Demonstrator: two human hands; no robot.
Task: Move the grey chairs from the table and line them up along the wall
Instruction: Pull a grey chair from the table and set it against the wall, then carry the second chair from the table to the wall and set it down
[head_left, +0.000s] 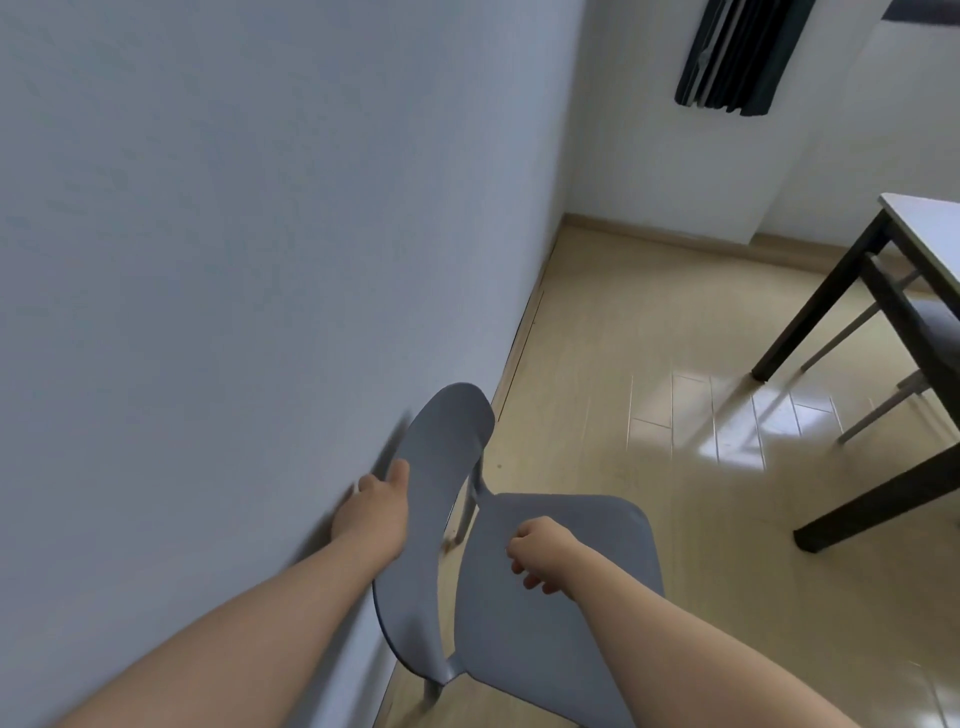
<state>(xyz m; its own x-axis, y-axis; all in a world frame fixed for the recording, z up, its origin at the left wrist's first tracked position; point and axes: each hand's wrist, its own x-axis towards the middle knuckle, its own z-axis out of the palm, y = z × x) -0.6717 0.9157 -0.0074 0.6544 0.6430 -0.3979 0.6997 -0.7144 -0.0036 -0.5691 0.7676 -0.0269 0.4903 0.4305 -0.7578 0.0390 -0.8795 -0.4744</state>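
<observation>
A grey chair (561, 639) stands close to the pale wall (234, 260), its curved backrest (441, 452) turned to the wall. My left hand (374, 512) grips the top edge of the backrest, thumb on the front face. My right hand (540, 553) hovers over the seat with its fingers curled and nothing in them; whether it touches the seat I cannot tell. A second grey chair (935, 322) is tucked under the table (924, 228) at the right edge, mostly hidden, with its pale legs showing.
The table has a light top and black legs (810, 306). Bare wooden floor (649, 364) lies between wall and table. A dark curtain (737, 52) hangs at the far wall. A skirting board runs along the wall's base.
</observation>
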